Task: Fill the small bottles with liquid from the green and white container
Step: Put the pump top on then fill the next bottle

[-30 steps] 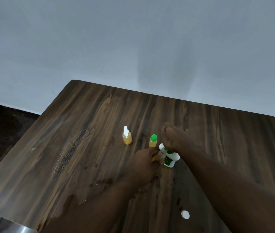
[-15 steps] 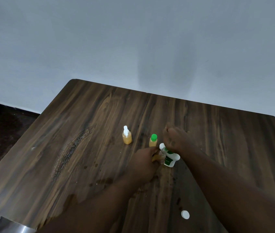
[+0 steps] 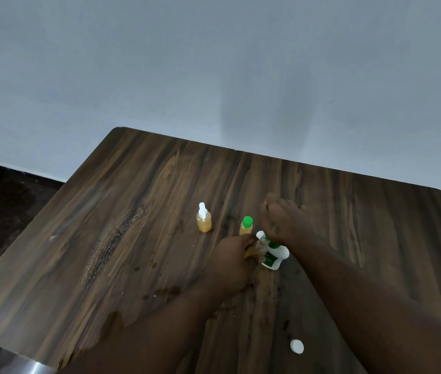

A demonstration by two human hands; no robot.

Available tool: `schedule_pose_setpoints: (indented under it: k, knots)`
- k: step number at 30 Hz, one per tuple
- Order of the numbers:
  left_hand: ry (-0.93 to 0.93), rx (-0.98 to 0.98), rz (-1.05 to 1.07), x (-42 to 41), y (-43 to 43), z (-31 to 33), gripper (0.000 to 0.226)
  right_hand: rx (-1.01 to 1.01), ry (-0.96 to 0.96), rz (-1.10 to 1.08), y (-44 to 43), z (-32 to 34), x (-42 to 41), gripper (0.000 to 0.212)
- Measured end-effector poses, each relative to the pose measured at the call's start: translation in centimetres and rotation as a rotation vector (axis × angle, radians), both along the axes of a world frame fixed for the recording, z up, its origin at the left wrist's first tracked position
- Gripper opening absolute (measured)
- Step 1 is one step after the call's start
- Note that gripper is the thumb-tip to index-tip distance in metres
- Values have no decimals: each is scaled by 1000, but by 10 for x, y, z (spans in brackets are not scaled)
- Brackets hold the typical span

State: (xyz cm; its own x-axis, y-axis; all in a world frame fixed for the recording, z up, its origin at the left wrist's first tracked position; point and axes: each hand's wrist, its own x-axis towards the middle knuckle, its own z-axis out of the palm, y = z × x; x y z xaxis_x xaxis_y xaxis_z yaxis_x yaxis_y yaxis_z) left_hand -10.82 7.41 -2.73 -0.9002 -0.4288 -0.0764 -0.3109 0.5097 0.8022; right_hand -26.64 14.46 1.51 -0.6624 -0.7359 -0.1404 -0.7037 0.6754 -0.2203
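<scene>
The green and white container (image 3: 273, 255) is tipped over near the middle of the tabletop (image 3: 133, 238), gripped from above by the right hand (image 3: 281, 222), whose fingers are closed round its upper part. The left hand (image 3: 231, 261) is curled around a small bottle (image 3: 251, 251) right at the container's spout; how full it is cannot be told. Toward the far edge stand a white-topped bottle (image 3: 203, 220) and a green-capped bottle (image 3: 245, 225), both amber-filled and closed, so apparently finished. A loose white cap (image 3: 296, 346) lies by the near edge, likely awaiting the bottle in hand.
</scene>
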Motion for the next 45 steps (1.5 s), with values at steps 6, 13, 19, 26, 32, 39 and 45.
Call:
schedule_pose_setpoints:
  k: [6,13,19,26,32,39,45]
  knots:
    - [-18,25,-10,3,2,-3,8,35,1,17,0,4,2,23]
    - [-18,18,-4,3,4,-5,7,74,7,19,1,2,6,24]
    - [36,6,0,3,1,-3,12,71,-3,-7,1,0,2,27]
    - [33,14,4,2,1,-1,10,80,29,39,-4,11,4,24]
    - [-6,14,-3,6,0,-5,8,64,2,19,-1,10,7,24]
    - [-42,25,-10,2,2,-4,9,78,-60,-44,1,-1,7,28]
    - [4,6,17,-1,-2,0,5,52,-82,-48,0,7,2,24]
